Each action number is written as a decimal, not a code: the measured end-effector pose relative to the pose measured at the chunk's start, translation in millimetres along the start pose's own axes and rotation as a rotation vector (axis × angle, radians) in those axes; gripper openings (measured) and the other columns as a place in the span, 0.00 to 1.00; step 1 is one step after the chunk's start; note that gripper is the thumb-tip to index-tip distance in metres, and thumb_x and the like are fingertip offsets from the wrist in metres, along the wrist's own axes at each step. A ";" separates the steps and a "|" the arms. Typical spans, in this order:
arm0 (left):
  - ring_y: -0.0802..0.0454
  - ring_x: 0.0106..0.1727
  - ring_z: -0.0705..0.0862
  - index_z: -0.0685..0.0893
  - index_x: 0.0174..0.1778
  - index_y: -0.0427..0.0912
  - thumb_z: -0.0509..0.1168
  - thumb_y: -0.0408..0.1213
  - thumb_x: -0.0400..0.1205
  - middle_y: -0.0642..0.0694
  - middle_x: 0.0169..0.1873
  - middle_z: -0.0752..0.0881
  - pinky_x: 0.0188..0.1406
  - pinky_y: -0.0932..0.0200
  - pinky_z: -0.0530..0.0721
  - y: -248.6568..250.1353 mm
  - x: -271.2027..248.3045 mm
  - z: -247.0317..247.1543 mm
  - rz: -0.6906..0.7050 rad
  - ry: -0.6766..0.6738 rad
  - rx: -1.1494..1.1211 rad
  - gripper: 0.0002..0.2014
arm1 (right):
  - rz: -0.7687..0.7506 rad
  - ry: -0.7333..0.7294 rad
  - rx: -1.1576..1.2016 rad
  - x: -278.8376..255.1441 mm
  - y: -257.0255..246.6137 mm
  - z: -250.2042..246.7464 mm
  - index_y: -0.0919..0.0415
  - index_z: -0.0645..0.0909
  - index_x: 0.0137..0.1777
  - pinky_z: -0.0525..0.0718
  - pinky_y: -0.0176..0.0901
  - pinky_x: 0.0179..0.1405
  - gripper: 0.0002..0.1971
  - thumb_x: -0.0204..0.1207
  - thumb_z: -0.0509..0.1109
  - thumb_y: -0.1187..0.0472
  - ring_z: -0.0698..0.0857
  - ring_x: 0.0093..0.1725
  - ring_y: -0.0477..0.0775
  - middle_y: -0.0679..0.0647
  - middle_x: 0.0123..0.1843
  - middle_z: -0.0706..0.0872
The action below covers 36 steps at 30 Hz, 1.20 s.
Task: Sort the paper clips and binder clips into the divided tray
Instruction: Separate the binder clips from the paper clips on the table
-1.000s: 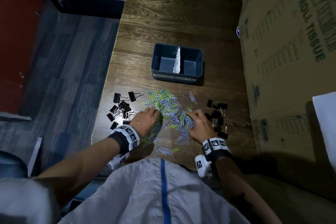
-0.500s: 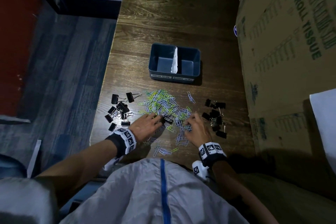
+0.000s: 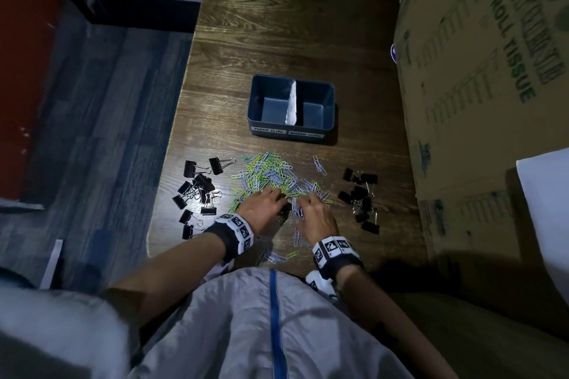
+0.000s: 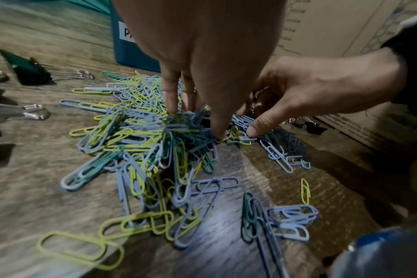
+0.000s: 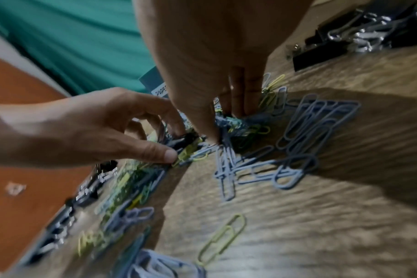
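Left hand (image 3: 264, 205) and right hand (image 3: 313, 216) both pinch heaped pastel wire paper clips (image 3: 271, 174); bare wooden table (image 3: 295, 24) beyond the divided blue plastic tray (image 3: 328, 120)

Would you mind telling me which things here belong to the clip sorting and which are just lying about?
Belonging to the job:
paper clips
left binder clips
right binder clips
divided tray
left hand and right hand, both in the pile

Lying about:
cardboard box
white sheet
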<state>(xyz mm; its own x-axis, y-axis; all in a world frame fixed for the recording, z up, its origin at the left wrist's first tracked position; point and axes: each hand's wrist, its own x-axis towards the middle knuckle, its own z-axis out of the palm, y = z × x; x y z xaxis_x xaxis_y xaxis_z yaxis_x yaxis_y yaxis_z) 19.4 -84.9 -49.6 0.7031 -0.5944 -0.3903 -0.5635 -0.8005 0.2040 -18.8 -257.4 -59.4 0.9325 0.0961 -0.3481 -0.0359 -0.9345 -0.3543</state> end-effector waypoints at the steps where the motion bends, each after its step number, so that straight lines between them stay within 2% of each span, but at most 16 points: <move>1: 0.45 0.62 0.77 0.76 0.69 0.42 0.72 0.37 0.77 0.43 0.62 0.79 0.58 0.49 0.82 -1.9 -0.5 -1.7 0.006 0.036 -0.037 0.24 | -0.012 0.017 0.040 0.7 1.6 0.8 0.53 0.81 0.50 0.89 0.56 0.48 0.12 0.72 0.78 0.68 0.86 0.50 0.57 0.51 0.56 0.80; 3: 0.46 0.57 0.80 0.80 0.63 0.41 0.72 0.37 0.77 0.44 0.56 0.82 0.56 0.50 0.82 -8.2 -3.4 -3.1 -0.006 0.127 -0.168 0.18 | -0.026 0.057 0.137 2.0 6.2 1.4 0.52 0.81 0.41 0.88 0.55 0.42 0.12 0.71 0.77 0.71 0.85 0.44 0.54 0.48 0.47 0.84; 5: 0.49 0.50 0.80 0.82 0.53 0.42 0.70 0.35 0.78 0.47 0.49 0.83 0.50 0.51 0.85 -17.1 -8.3 -1.3 -0.028 0.214 -0.315 0.09 | -0.022 0.097 0.227 2.6 11.0 -1.6 0.51 0.82 0.38 0.88 0.53 0.39 0.13 0.69 0.77 0.71 0.86 0.39 0.51 0.46 0.42 0.87; 7: 0.51 0.43 0.79 0.81 0.46 0.42 0.68 0.34 0.80 0.50 0.42 0.81 0.42 0.52 0.86 -26.7 -14.0 -0.8 -0.037 0.269 -0.355 0.02 | -0.001 0.137 0.283 2.3 17.8 -5.8 0.50 0.83 0.36 0.87 0.50 0.35 0.12 0.68 0.75 0.71 0.85 0.36 0.49 0.43 0.38 0.87; 10: 0.50 0.40 0.79 0.82 0.44 0.41 0.67 0.35 0.81 0.48 0.39 0.82 0.40 0.51 0.86 -35.3 -22.3 -1.5 -0.075 0.304 -0.278 0.02 | 0.018 0.151 0.267 1.7 27.6 -12.4 0.51 0.83 0.34 0.87 0.49 0.35 0.08 0.68 0.73 0.66 0.86 0.38 0.51 0.43 0.37 0.87; 13: 0.47 0.41 0.80 0.82 0.48 0.38 0.70 0.33 0.78 0.43 0.41 0.84 0.38 0.51 0.86 -34.8 -24.7 -1.1 -0.062 0.340 -0.178 0.06 | -0.007 0.121 0.169 1.3 29.5 -17.3 0.50 0.83 0.31 0.85 0.51 0.43 0.07 0.67 0.75 0.60 0.83 0.46 0.54 0.46 0.39 0.84; 16: 0.45 0.47 0.82 0.82 0.56 0.37 0.71 0.32 0.75 0.40 0.49 0.84 0.40 0.50 0.87 -23.3 -18.7 -1.9 0.029 0.324 -0.130 0.14 | -0.067 0.101 0.088 1.9 21.0 -17.2 0.54 0.85 0.40 0.85 0.53 0.49 0.05 0.68 0.80 0.61 0.81 0.51 0.53 0.48 0.46 0.81; 19: 0.44 0.54 0.80 0.79 0.66 0.39 0.70 0.37 0.77 0.40 0.56 0.81 0.49 0.48 0.85 -6.1 -11.5 -8.2 0.099 0.162 -0.087 0.21 | -0.146 -0.032 0.052 6.1 10.2 -9.1 0.51 0.82 0.63 0.90 0.52 0.48 0.24 0.69 0.78 0.70 0.83 0.57 0.54 0.49 0.57 0.78; 20: 0.43 0.57 0.79 0.76 0.69 0.40 0.70 0.37 0.77 0.39 0.59 0.79 0.53 0.48 0.84 -1.1 -9.4 -9.9 0.095 0.092 -0.067 0.23 | -0.153 -0.074 0.033 7.4 7.0 -7.1 0.51 0.80 0.67 0.91 0.53 0.50 0.28 0.69 0.77 0.72 0.84 0.59 0.56 0.49 0.60 0.76; 22: 0.42 0.62 0.77 0.72 0.73 0.39 0.70 0.36 0.78 0.38 0.65 0.76 0.59 0.47 0.83 4.4 -4.8 -8.6 0.073 0.002 -0.034 0.27 | -0.142 -0.094 0.023 8.7 1.6 -4.3 0.53 0.79 0.70 0.90 0.57 0.53 0.28 0.70 0.75 0.73 0.84 0.60 0.59 0.52 0.62 0.76; 25: 0.41 0.60 0.79 0.70 0.74 0.39 0.72 0.33 0.76 0.37 0.64 0.78 0.55 0.47 0.85 6.8 -0.1 -4.5 0.050 -0.017 -0.048 0.30 | -0.103 -0.070 0.072 8.9 -3.8 -2.6 0.56 0.80 0.71 0.87 0.59 0.61 0.29 0.71 0.75 0.74 0.84 0.63 0.62 0.56 0.64 0.80; 28: 0.42 0.53 0.82 0.73 0.70 0.38 0.73 0.33 0.74 0.40 0.58 0.80 0.45 0.47 0.87 7.2 0.6 -3.2 0.034 0.023 -0.114 0.28 | -0.072 -0.044 0.109 8.0 -5.1 -3.6 0.58 0.79 0.65 0.86 0.60 0.59 0.24 0.69 0.77 0.72 0.84 0.60 0.61 0.56 0.62 0.82; 30: 0.43 0.46 0.84 0.75 0.66 0.38 0.73 0.33 0.74 0.41 0.54 0.81 0.40 0.47 0.87 5.7 -1.3 -3.2 0.019 0.081 -0.202 0.25 | -0.052 -0.037 0.129 6.5 -3.6 -4.6 0.54 0.75 0.53 0.86 0.58 0.50 0.19 0.68 0.78 0.69 0.85 0.52 0.61 0.54 0.54 0.82; 32: 0.43 0.41 0.85 0.77 0.62 0.39 0.72 0.32 0.75 0.43 0.52 0.81 0.38 0.47 0.86 1.6 -4.3 -3.6 -0.003 0.156 -0.296 0.19 | -0.029 -0.008 0.162 5.3 -1.2 -4.6 0.48 0.67 0.44 0.86 0.56 0.41 0.22 0.67 0.79 0.67 0.84 0.43 0.59 0.51 0.45 0.82; 34: 0.46 0.39 0.85 0.78 0.59 0.41 0.70 0.29 0.76 0.45 0.49 0.84 0.35 0.53 0.86 -3.7 -8.2 -7.2 0.002 0.232 -0.376 0.16 | -0.001 0.026 0.203 4.4 1.7 -4.4 0.45 0.65 0.42 0.86 0.53 0.36 0.24 0.67 0.81 0.66 0.83 0.38 0.57 0.48 0.41 0.83; 36: 0.51 0.34 0.84 0.80 0.58 0.44 0.69 0.30 0.77 0.47 0.46 0.87 0.28 0.62 0.81 -12.0 -12.7 -13.4 -0.037 0.296 -0.418 0.15 | 0.012 0.042 0.234 3.4 2.1 -6.5 0.45 0.69 0.43 0.85 0.49 0.35 0.22 0.68 0.82 0.63 0.84 0.37 0.54 0.46 0.41 0.84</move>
<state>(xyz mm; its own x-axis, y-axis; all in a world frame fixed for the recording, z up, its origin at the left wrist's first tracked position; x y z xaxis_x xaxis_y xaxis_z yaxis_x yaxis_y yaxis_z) 23.0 -68.8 -35.1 0.8461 -0.5127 -0.1456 -0.3565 -0.7476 0.5604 -13.4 -261.2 -55.7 0.9455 0.0667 -0.3186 -0.1248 -0.8298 -0.5440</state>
